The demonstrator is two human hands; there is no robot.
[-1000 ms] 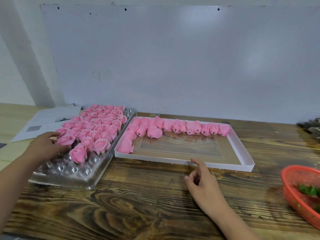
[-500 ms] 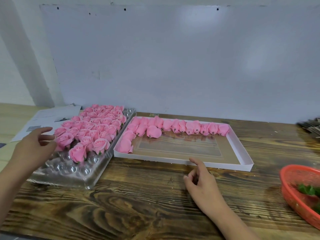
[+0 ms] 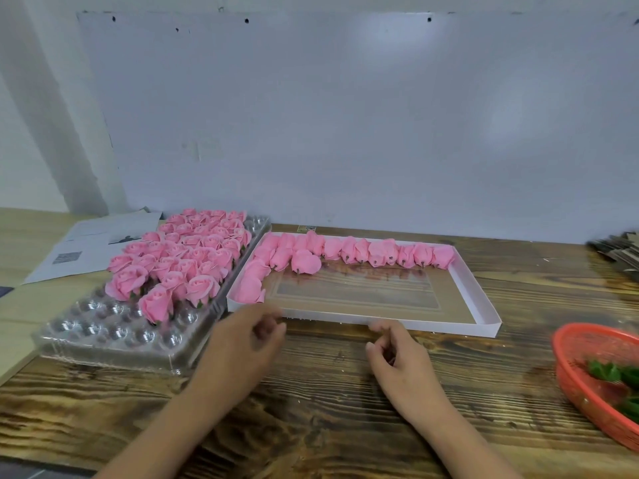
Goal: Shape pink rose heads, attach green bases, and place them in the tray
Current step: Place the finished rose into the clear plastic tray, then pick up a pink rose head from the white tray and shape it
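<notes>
Both hands over the table at the white tray's (image 3: 479, 307) near edge: left hand (image 3: 242, 344) blurred, fingers curled, apparently empty; right hand (image 3: 397, 350) loosely curled, empty. Pink rose heads (image 3: 349, 252) line tray's far and left sides; green bases (image 3: 612, 373) in red basket (image 3: 567, 371), far right.

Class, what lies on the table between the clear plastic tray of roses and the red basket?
In the head view, the white box of unfinished pink rose heads.

Left hand (image 3: 247, 340) motion-blurred at the fingertips, grip unreadable. Red basket (image 3: 587, 368) at the worktop's right edge cut off by frame, its green bases (image 3: 608, 371) only partly visible. Stack (image 3: 619, 248) at far right cropped and unidentifiable. Print on papers (image 3: 86, 250) too small to read.
</notes>
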